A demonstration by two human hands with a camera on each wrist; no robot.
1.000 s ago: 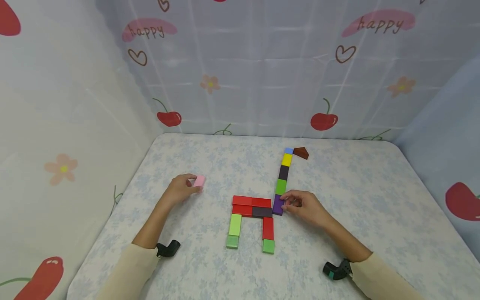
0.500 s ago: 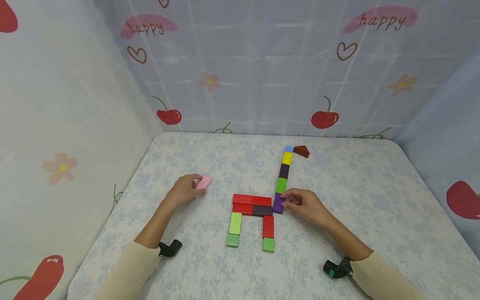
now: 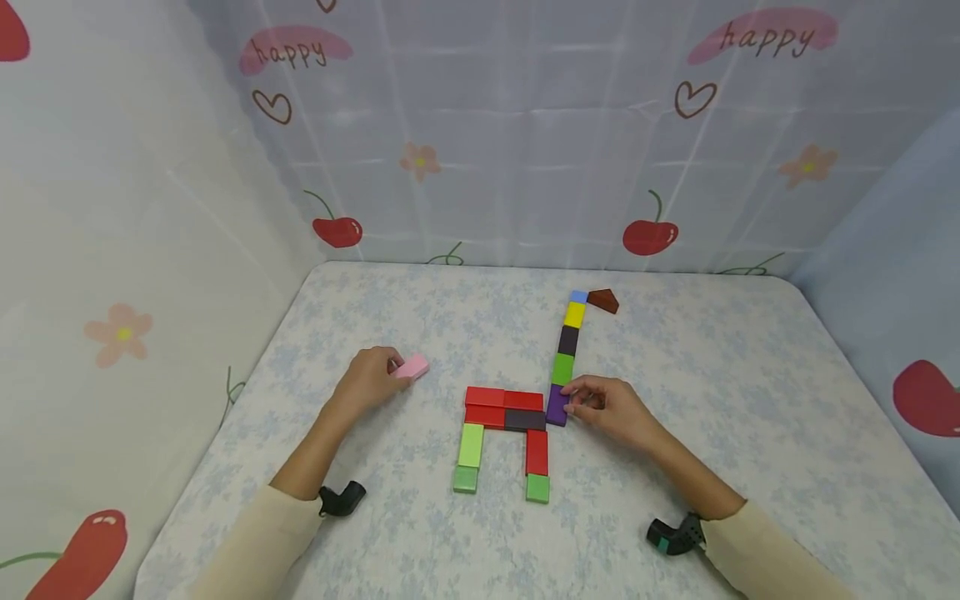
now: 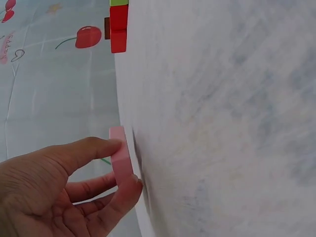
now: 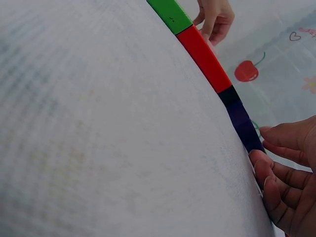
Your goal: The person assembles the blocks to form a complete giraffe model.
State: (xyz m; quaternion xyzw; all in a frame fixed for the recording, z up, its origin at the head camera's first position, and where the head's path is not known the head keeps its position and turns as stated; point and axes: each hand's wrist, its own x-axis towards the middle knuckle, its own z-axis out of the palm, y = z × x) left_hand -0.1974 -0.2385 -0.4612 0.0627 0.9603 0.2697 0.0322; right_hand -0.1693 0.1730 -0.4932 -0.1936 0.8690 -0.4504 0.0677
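Observation:
My left hand (image 3: 368,379) pinches a pink block (image 3: 412,367) between thumb and fingers at the left of the table. The left wrist view shows the pink block (image 4: 121,158) tilted near the surface; I cannot tell whether it touches. My right hand (image 3: 611,410) has its fingertips at the right side of a purple block (image 3: 557,405), at the foot of a column of blocks. The right wrist view shows loosely bent fingers (image 5: 261,163) beside the purple block (image 5: 244,126). Left of it lie red blocks (image 3: 486,397) and a dark block (image 3: 525,420), side by side.
Above the purple block run a green block (image 3: 563,368), a black block (image 3: 568,339), a yellow block (image 3: 574,314) and a blue block (image 3: 579,296), with a brown piece (image 3: 603,300) beside the top. Two legs of blocks, one starting light green (image 3: 471,446), point towards me.
My left hand has moved slightly right with the pink block, which has turned from nearly upright to slanting rightward in the head view. The right hand stays at the purple block.

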